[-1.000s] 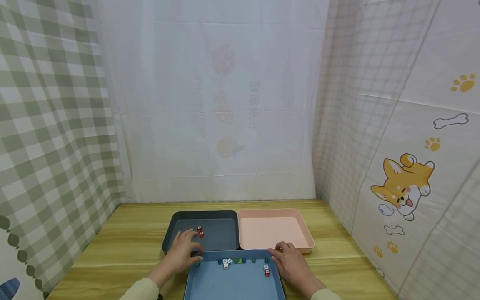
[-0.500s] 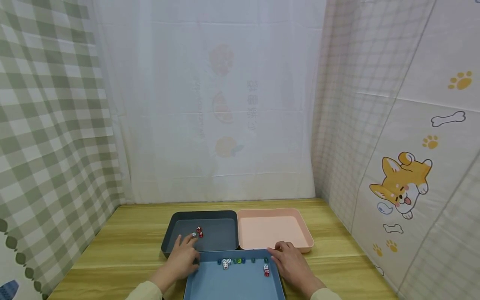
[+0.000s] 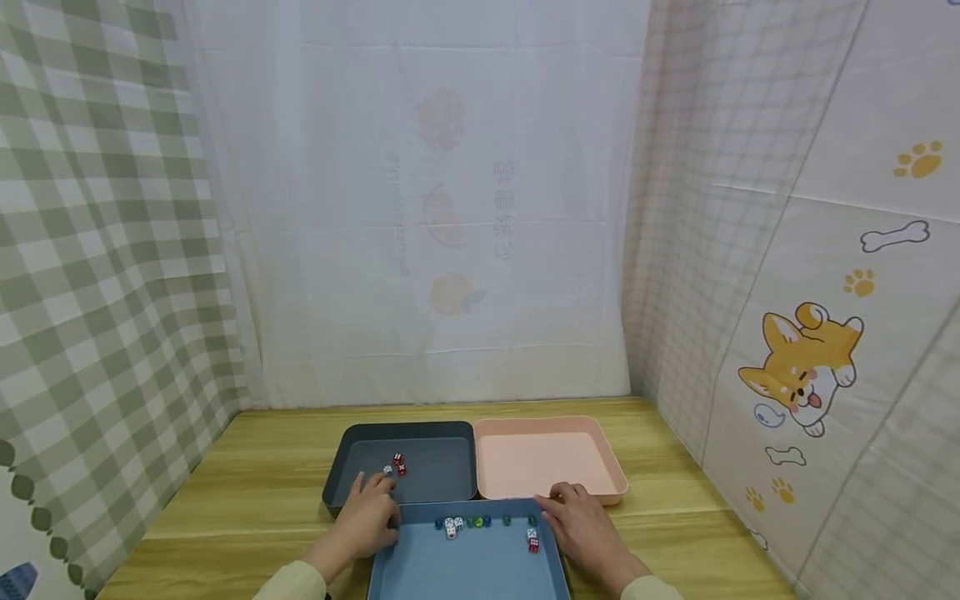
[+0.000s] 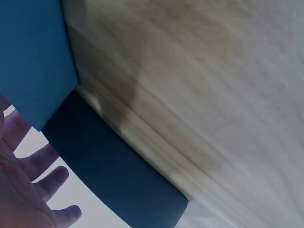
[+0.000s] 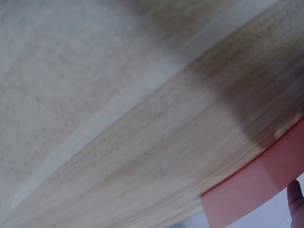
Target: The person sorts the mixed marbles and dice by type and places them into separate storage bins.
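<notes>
In the head view my left hand (image 3: pixel 365 517) lies over the front left of the dark tray (image 3: pixel 438 429) and the left corner of the blue tray (image 3: pixel 465 575). Its fingers are spread and relaxed in the left wrist view, with nothing visible in them. Just beyond its fingertips are a white die (image 3: pixel 388 471) and two red dice (image 3: pixel 401 464). My right hand (image 3: pixel 581 525) rests by the blue tray's right rim, fingers loosely bent. White dice (image 3: pixel 452 527), several marbles (image 3: pixel 479 522) and a white-and-red pair of dice (image 3: pixel 532 540) lie in the blue tray.
A pink tray (image 3: pixel 551 425) stands to the right of the dark one, behind the blue tray. All three are on a wood-grain table (image 3: pixel 202 500). Cloth curtains (image 3: pixel 450 358) close off the back and both sides.
My left hand has drawn back slightly from the dice, uncovering the white die in the dark tray. It now covers a marble at the blue tray's left corner. My right hand stays put.
</notes>
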A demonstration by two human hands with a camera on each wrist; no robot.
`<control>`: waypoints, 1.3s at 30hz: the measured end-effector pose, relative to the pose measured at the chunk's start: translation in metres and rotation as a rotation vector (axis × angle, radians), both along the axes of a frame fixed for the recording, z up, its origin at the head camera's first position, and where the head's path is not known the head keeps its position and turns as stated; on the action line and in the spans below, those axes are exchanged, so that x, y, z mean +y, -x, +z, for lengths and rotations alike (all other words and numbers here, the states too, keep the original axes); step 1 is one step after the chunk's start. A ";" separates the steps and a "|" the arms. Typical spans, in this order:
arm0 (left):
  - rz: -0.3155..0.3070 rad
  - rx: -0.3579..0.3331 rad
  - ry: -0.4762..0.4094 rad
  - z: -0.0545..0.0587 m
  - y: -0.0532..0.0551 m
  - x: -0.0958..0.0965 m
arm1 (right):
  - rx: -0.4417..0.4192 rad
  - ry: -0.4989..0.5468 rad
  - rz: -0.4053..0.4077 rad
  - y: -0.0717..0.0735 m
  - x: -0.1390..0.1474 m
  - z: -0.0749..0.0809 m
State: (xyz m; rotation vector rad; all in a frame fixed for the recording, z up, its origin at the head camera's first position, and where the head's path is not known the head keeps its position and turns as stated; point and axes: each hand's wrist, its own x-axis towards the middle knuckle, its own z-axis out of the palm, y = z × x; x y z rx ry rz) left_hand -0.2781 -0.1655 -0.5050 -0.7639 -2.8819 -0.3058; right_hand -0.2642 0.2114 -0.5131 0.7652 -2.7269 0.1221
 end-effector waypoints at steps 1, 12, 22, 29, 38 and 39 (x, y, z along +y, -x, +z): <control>-0.006 0.002 -0.011 0.001 0.000 0.000 | 0.001 -0.001 -0.001 0.000 0.000 0.000; 0.001 0.014 -0.216 0.032 0.009 0.020 | -0.027 0.012 -0.012 -0.002 -0.001 0.003; 0.039 0.031 -0.366 0.057 0.039 0.054 | -0.017 0.012 -0.006 -0.002 -0.001 0.003; 0.074 -0.013 -0.441 0.066 0.063 0.081 | -0.020 0.009 -0.005 -0.002 -0.001 0.003; 0.178 -0.068 -0.653 0.051 0.082 0.111 | -0.044 0.037 -0.014 -0.002 -0.002 0.003; 0.188 -0.078 -0.678 0.049 0.083 0.114 | -0.041 0.032 -0.009 -0.002 -0.002 0.003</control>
